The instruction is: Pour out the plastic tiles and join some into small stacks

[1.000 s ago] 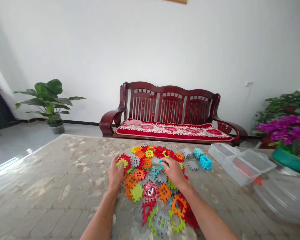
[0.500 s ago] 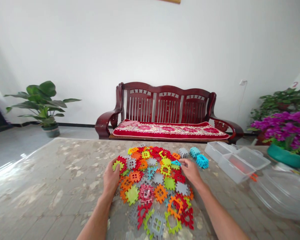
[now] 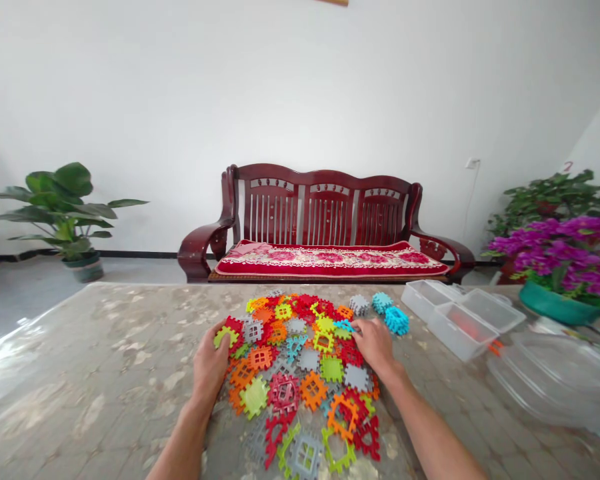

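Note:
A loose pile of notched plastic building tiles in red, orange, lime, grey and blue spreads across the table; an orange window tile lies in its middle. My left hand is at the pile's left edge, closed, with the thumb over a lime building tile. A red tile sits right behind that one. On the far right side of the pile, my right hand pinches a blue building tile by its edge. Its fingertips are partly hidden.
Beyond my right hand stand a grey tile stack and two blue stacks, the nearer one larger. Right of them are a clear divided box, clear plastic lids and a teal flowerpot. A wooden bench stands behind the table.
The whole scene has shifted slightly left in view as the camera turned. Both hands stay at the same tiles, and the right hand has rolled a little more palm-down.

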`<act>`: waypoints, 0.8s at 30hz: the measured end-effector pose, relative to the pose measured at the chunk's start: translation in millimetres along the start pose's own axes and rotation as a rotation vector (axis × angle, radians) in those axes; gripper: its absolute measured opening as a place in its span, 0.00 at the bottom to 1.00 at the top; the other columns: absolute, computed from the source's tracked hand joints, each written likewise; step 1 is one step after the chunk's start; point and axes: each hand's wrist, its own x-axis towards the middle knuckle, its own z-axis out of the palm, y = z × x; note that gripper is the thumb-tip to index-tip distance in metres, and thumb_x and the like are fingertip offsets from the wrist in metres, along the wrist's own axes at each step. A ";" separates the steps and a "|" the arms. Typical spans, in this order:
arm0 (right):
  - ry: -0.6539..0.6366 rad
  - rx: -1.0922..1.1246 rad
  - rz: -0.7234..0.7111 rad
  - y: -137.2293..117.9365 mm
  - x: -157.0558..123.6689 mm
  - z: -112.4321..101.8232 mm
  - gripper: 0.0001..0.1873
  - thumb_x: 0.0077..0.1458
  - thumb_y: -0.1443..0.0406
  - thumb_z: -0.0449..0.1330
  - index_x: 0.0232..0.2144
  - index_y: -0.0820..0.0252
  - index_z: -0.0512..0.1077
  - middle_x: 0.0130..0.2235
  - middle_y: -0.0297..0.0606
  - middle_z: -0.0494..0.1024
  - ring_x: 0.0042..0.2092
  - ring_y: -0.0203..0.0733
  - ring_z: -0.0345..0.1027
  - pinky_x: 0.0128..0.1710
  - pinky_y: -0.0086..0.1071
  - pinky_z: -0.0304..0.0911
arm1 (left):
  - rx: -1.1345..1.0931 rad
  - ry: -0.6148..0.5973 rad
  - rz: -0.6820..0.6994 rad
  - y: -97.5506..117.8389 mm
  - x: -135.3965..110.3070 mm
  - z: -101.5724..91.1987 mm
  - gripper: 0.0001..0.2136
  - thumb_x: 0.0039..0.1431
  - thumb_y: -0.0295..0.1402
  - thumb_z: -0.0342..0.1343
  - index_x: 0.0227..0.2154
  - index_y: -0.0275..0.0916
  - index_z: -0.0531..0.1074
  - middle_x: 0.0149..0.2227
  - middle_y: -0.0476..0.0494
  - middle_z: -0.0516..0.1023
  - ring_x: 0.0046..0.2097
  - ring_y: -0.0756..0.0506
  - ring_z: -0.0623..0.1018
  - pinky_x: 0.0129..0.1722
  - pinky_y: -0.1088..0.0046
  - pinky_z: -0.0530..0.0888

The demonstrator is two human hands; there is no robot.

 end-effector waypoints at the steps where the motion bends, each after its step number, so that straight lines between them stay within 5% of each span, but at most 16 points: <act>1: 0.030 0.027 0.012 2.6 -0.3 -0.4 0.11 0.53 0.66 0.59 0.38 0.50 0.79 0.38 0.35 0.82 0.43 0.43 0.71 0.43 0.33 0.61 | 0.005 -0.003 -0.001 -0.3 0.1 0.2 0.19 0.56 0.38 0.49 0.49 0.41 0.73 0.47 0.42 0.80 0.50 0.40 0.77 0.54 0.63 0.71; 6: 0.199 0.122 0.171 37.6 1.7 -11.4 0.13 0.55 0.62 0.56 0.41 0.52 0.78 0.39 0.35 0.82 0.42 0.44 0.71 0.43 0.34 0.62 | 0.027 -0.012 -0.006 -1.0 0.2 0.6 0.19 0.56 0.39 0.50 0.49 0.42 0.73 0.46 0.43 0.80 0.48 0.39 0.78 0.52 0.62 0.72; 13: 0.323 -0.052 0.364 94.1 6.1 -33.9 0.15 0.55 0.60 0.56 0.41 0.52 0.79 0.39 0.39 0.82 0.40 0.47 0.71 0.39 0.35 0.61 | 0.032 -0.027 0.003 -2.5 0.7 0.6 0.20 0.57 0.41 0.49 0.50 0.41 0.73 0.46 0.42 0.80 0.48 0.39 0.78 0.52 0.62 0.72; 24: 0.257 -0.147 0.340 98.1 2.9 -36.5 0.16 0.56 0.60 0.56 0.43 0.54 0.78 0.40 0.43 0.81 0.41 0.48 0.71 0.39 0.36 0.60 | 0.019 0.002 0.025 -2.1 0.5 1.4 0.18 0.55 0.40 0.50 0.47 0.43 0.74 0.45 0.44 0.81 0.48 0.40 0.78 0.52 0.64 0.72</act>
